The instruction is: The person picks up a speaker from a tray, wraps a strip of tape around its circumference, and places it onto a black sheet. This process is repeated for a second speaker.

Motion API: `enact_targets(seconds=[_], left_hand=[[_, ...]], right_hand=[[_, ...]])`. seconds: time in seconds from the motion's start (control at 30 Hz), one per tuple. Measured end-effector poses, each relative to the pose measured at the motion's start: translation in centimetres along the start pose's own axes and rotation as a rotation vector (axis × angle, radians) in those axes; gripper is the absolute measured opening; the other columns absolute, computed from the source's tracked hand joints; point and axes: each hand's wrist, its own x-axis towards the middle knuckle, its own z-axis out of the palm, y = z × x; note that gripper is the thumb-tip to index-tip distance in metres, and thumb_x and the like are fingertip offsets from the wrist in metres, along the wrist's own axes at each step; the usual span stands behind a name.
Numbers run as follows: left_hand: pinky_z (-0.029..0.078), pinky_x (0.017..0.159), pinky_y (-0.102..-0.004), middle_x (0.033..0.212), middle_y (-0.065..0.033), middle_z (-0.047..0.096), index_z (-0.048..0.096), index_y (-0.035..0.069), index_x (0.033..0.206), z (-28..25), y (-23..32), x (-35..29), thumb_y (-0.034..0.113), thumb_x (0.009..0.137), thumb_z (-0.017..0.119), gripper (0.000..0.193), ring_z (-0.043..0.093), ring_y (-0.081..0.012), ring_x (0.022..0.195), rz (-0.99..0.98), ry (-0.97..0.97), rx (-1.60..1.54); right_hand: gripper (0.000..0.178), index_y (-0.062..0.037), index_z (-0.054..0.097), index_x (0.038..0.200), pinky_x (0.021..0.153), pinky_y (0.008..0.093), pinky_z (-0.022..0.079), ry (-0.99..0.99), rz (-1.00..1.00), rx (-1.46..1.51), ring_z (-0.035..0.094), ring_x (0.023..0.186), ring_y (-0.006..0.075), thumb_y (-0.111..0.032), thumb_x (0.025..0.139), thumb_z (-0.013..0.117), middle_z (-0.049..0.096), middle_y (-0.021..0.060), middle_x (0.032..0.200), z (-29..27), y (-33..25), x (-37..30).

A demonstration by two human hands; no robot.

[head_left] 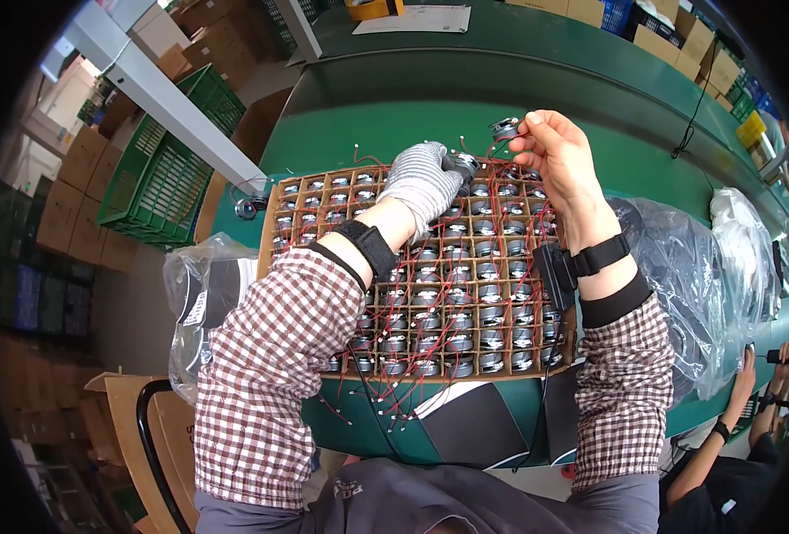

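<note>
My left hand (pixel 423 182), in a striped grey-white glove, curls its fingers round a small round speaker (pixel 463 165) at the far edge of a cardboard divider box. Bare, my right hand (pixel 555 151) pinches another small speaker (pixel 505 129) with thumb and fingers, raised above the box's far right corner. Red wires trail down from it. Under both forearms lies the divider box (pixel 264 258), its cells filled with rows of similar dark round speakers. Their thin red wires and small white plugs hang over the near side.
Clear plastic bags with dark contents (pixel 671 276) lie right of the box; another bag (pixel 200 294) lies left. One loose speaker (pixel 249 206) rests beside a grey post (pixel 158 93). Black sheets (pixel 475 425) lie in front. A co-worker's arm (pixel 724 418) shows at lower right.
</note>
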Motion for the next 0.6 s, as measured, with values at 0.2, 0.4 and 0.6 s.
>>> enact_targets(seconds=[0.2, 0.4, 0.6], left_hand=[[0.047, 0.066, -0.0359, 0.072, -0.017, 0.061, 0.062, 0.002, 0.077, 0.5, -0.8, 0.3, 0.027, 0.071, 0.069, 0.027, 0.06, -0.0278, 0.068, 0.002, -0.003, -0.011], [0.047, 0.067, -0.036, 0.072, -0.0164, 0.061, 0.06, 0.002, 0.077, 0.6, -1.2, -0.1, 0.033, 0.072, 0.069, 0.033, 0.06, -0.0278, 0.068, 0.094, -0.005, 0.085], [0.048, 0.068, -0.0374, 0.074, -0.0167, 0.061, 0.06, 0.002, 0.077, -1.0, 0.8, -0.5, 0.039, 0.074, 0.065, 0.037, 0.06, -0.0287, 0.071, -0.005, -0.095, 0.127]], right_hand=[[0.015, -0.0041, 0.053, 0.086, 0.057, 0.02, 0.048, 0.005, 0.016, 0.012, 0.056, 0.067, 0.0085, -0.018, 0.09, 0.051, 0.056, 0.0019, 0.078, -0.5, 0.6, -0.2], [0.015, -0.0041, 0.053, 0.085, 0.056, 0.02, 0.048, 0.004, 0.031, 0.021, 0.055, 0.066, 0.0084, -0.018, 0.09, 0.051, 0.055, 0.0019, 0.078, -0.3, 0.7, -0.5], [0.015, -0.0043, 0.053, 0.084, 0.055, 0.0193, 0.047, -0.005, 0.047, 0.024, 0.055, 0.062, 0.0081, -0.018, 0.09, 0.051, 0.055, 0.0017, 0.075, -0.8, 0.7, -0.4]])
